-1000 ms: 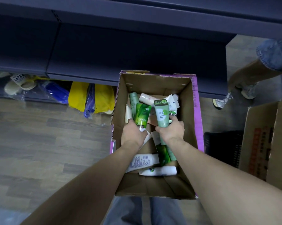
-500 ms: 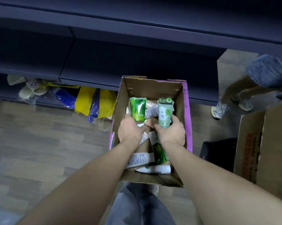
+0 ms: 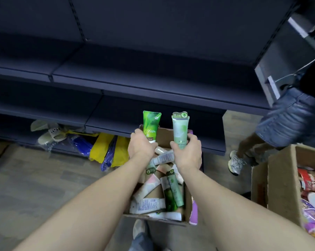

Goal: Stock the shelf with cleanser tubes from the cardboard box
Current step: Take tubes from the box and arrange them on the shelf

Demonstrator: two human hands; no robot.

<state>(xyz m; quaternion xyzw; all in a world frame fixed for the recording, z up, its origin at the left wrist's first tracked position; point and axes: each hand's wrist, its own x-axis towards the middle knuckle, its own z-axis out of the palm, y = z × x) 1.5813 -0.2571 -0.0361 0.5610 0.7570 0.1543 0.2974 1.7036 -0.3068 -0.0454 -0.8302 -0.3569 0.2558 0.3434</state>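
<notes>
Bright green tube [image 3: 151, 126]: upright, crimped end up, "99" printed on front, lower end gripped in left hand [image 3: 141, 146]. Pale green tube [image 3: 180, 130]: upright, crimped end up, dark green round logo at top, lower end gripped in right hand [image 3: 187, 153]. Both held side by side, apart, above the far end of the box [image 3: 187, 205], in front of the shelf [image 3: 135, 113]. Box: open cardboard, purple flap edge, on the floor. Inside: loose pile of tubes [image 3: 158, 192], white, pinkish and green, lying flat at mixed angles. Shelf: dark blue, several tiers.
</notes>
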